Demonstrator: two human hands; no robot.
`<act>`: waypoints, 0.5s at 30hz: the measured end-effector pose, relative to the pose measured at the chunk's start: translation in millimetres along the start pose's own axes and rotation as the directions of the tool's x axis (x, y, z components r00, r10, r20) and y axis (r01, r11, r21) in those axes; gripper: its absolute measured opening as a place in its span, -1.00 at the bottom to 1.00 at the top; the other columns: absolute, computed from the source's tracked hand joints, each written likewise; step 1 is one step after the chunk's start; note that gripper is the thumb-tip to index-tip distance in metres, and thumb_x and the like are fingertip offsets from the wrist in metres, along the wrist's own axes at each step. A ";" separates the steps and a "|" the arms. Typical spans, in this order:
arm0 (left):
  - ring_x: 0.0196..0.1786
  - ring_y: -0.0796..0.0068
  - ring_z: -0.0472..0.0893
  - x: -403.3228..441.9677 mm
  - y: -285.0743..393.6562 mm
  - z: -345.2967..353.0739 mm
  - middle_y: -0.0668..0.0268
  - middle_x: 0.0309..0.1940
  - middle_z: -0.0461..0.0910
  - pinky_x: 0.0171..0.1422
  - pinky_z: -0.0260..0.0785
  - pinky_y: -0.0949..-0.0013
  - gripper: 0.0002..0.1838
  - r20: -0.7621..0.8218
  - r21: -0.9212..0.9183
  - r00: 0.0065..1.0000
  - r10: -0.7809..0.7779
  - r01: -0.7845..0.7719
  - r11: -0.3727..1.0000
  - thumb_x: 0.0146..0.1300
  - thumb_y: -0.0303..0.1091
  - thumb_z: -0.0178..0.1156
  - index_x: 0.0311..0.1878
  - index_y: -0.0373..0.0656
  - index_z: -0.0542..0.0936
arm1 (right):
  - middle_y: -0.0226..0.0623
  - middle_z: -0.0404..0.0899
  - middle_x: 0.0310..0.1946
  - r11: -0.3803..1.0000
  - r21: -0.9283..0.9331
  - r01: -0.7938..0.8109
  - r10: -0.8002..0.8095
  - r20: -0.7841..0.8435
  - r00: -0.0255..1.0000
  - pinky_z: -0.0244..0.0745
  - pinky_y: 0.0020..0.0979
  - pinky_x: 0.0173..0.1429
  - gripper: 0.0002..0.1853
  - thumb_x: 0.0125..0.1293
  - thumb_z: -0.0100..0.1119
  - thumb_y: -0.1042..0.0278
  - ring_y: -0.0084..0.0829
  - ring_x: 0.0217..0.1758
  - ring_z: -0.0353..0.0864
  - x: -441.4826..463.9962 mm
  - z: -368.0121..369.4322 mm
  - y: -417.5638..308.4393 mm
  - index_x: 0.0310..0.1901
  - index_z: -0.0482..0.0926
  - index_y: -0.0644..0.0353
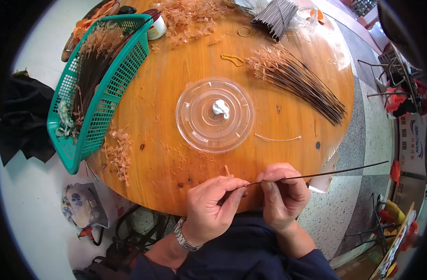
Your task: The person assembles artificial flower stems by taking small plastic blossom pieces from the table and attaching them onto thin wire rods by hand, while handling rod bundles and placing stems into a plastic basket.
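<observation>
Near the front edge of the table, a long thin dark stem (337, 172) runs from my fingers out to the right. My left hand (212, 205) pinches its left end between thumb and forefinger. A small orange bit (226, 170) shows just above the left fingers; whether it joins the stem is hidden. Close beside, my right hand (284, 193) is closed round the stem with thumb and fingertips. Beyond the hands lies a clear round plastic lid (190, 133) with a white dollop (220, 108) in its middle. A short pale strand (278, 138) rests to the lid's right.
A bundle of dark stems with orange dried flowers (297, 81) lies at the right. A green basket (117, 79) holding more flowers stands left. Loose orange sprigs (117, 154), yellow rubber bands (232, 59), grey sticks (276, 17) and a white jar (156, 28) are on the wooden table (153, 107).
</observation>
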State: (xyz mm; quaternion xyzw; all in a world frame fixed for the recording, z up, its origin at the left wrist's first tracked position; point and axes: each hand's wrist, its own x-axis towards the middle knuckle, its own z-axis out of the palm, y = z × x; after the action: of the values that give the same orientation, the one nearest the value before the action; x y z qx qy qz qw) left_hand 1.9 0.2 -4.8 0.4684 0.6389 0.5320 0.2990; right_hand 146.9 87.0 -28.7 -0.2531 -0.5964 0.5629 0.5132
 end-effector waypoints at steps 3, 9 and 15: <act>-0.29 0.45 0.78 -0.2 -0.8 0.6 0.18 -0.33 0.77 -0.16 0.61 0.44 -0.91 -0.010 -0.003 1.000 0.013 -0.013 1.000 0.38 -0.67 0.34 -0.11 -0.37 0.76 | -0.08 0.72 -0.19 0.998 -0.056 0.027 -0.026 0.016 1.000 0.61 -0.43 -0.09 -0.81 0.30 0.24 0.84 -0.37 -0.16 0.70 1.4 0.9 0.0 -0.09 0.66 0.46; -0.30 0.47 0.77 -0.7 -0.3 0.9 0.19 -0.34 0.76 -0.18 0.60 0.45 -0.90 -0.022 -0.013 1.000 0.018 -0.018 1.000 0.38 -0.68 0.32 -0.12 -0.36 0.76 | -0.12 0.73 -0.18 0.987 -0.152 0.043 -0.029 0.094 0.995 0.59 -0.48 -0.12 -0.81 0.32 0.27 0.82 -0.45 -0.18 0.70 2.8 -0.5 -2.7 -0.07 0.66 0.45; -0.32 0.52 0.76 -1.0 1.4 3.0 0.23 -0.36 0.76 -0.20 0.58 0.46 -0.93 -0.044 -0.067 0.999 -0.017 0.014 0.998 0.40 -0.64 0.32 -0.12 -0.35 0.75 | -0.21 0.71 -0.14 0.982 0.016 -0.188 0.187 0.033 0.982 0.57 -0.51 -0.04 -0.79 0.32 0.34 0.78 -0.53 -0.15 0.67 3.3 -2.8 -8.0 -0.05 0.63 0.41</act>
State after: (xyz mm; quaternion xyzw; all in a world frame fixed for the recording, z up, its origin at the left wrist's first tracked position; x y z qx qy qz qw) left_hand 5.3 0.5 -4.4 0.4413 0.6309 0.5610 0.3041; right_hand 150.5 89.1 -20.7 -0.2944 -0.5724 0.6183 0.4509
